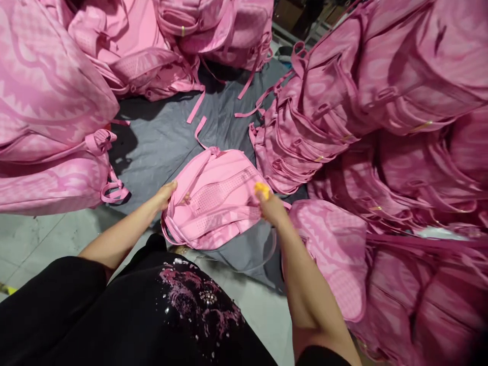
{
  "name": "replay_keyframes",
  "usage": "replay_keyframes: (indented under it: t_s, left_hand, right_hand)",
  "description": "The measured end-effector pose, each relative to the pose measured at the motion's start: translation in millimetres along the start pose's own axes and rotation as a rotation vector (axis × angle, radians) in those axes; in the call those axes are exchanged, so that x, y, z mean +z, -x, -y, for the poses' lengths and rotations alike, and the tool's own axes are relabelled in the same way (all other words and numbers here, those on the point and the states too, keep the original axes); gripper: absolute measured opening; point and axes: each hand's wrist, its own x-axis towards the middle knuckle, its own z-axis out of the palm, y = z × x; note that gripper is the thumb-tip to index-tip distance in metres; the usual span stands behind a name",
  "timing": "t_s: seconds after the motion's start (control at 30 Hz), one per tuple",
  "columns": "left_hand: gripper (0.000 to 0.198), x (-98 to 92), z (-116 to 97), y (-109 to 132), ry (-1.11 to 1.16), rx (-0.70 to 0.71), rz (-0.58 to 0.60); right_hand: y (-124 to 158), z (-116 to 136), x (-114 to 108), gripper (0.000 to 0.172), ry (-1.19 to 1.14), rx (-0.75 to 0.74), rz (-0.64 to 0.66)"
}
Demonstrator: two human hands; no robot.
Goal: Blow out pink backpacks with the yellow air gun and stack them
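Observation:
A pink backpack (217, 195) lies in front of me with its straps and perforated mesh back facing up. My left hand (166, 194) grips its left edge, with the fingers partly hidden behind the fabric. At the backpack's right side is my right hand (269, 203), closed, with something yellow (262, 190) at its fingertips. The right fingers are blurred; they touch the bag's right edge. A loose strap (199, 129) extends from the top of the backpack onto the dark grey sheet (152, 129).
Stacked pink backpacks (404, 76) rise high on the right. More pink bags (46, 91) stand at the left and along the back. One patterned bag (331, 254) lies beside my right forearm. Pale floor tiles (34, 244) show below the sheet.

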Motion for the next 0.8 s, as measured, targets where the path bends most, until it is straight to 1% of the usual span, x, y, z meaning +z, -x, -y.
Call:
replay_keyframes:
  t_s: [0.03, 0.07, 0.13, 0.17, 0.2, 0.23, 0.27, 0.33, 0.37, 0.4, 0.47, 0.5, 0.57, 0.6, 0.63, 0.67, 0.7, 0.73, 0.77, 0.8]
  left_hand:
    - [0.042, -0.5, -2, -2, 0.094, -0.073, -0.005]
    - [0.042, 0.0, -4, -5, 0.137, -0.129, -0.011]
    - [0.046, 2.1, -7, -10, 0.143, -0.225, -0.039]
    - [0.048, 3.1, -9, -13, 0.118, -0.266, -0.055]
    - [0.049, 3.8, -10, -16, 0.072, -0.292, -0.065]
    - [0.049, 4.1, -12, -18, 0.013, -0.304, -0.071]
    - [0.048, 4.3, -13, -20, -0.049, -0.305, -0.075]
    - [0.047, 5.8, -12, -22, -0.174, -0.277, -0.081]
    - [0.046, 7.8, -10, -21, -0.23, -0.239, -0.093]
    - [0.046, 11.0, -7, -19, -0.277, -0.194, -0.105]
    - [0.045, 20.3, 4, -11, -0.362, -0.072, -0.118]
    - [0.046, 25.9, 10, -6, -0.464, 0.026, -0.123]
    - [0.051, 36.9, 22, 3, -0.809, 0.257, -0.117]
    - [0.053, 41.8, 27, 7, -1.032, 0.368, -0.103]
    - [0.054, 46.4, 31, 11, -1.248, 0.459, -0.09]
    - [0.055, 50.8, 35, 14, -1.421, 0.524, -0.079]
    - [0.055, 55.3, 39, 18, -1.524, 0.572, -0.07]
    - [0.056, 60.2, 44, 21, -1.582, 0.628, -0.051]
    - [0.057, 65.7, 51, 25, -1.612, 0.689, -0.009]
    - [0.06, 71.7, 59, 29, -1.629, 0.742, 0.061]
  right_hand:
    - [0, 4, -3, 0.061, 0.008, 0.001, 0.011]
    - [1, 9, -6, 0.058, 0.01, -0.012, 0.047]
    - [1, 22, -9, 0.052, 0.01, -0.061, 0.147]
    - [1, 29, -10, 0.049, 0.009, -0.077, 0.17]
    - [0, 36, -10, 0.047, 0.004, -0.08, 0.161]
    - [1, 44, -11, 0.044, -0.005, -0.081, 0.15]
    - [2, 52, -12, 0.043, -0.016, -0.092, 0.177]
    - [5, 66, -15, 0.039, -0.023, -0.131, 0.333]
    - [8, 71, -18, 0.038, -0.011, -0.143, 0.399]
    - [10, 74, -22, 0.037, 0.013, -0.142, 0.425]
    - [17, 72, -32, 0.041, 0.054, -0.115, 0.377]
    - [20, 67, -39, 0.043, 0.063, -0.106, 0.373]
    - [26, 52, -52, 0.049, 0.086, -0.084, 0.421]
    - [28, 42, -58, 0.05, 0.127, -0.046, 0.394]
    - [31, 32, -63, 0.049, 0.197, 0.021, 0.307]
    - [33, 23, -67, 0.048, 0.28, 0.096, 0.189]
    - [36, 14, -69, 0.046, 0.343, 0.149, 0.106]
    - [39, 7, -70, 0.044, 0.373, 0.169, 0.095]
    - [42, 0, -70, 0.043, 0.374, 0.167, 0.146]
    - [46, -6, -69, 0.044, 0.36, 0.16, 0.215]
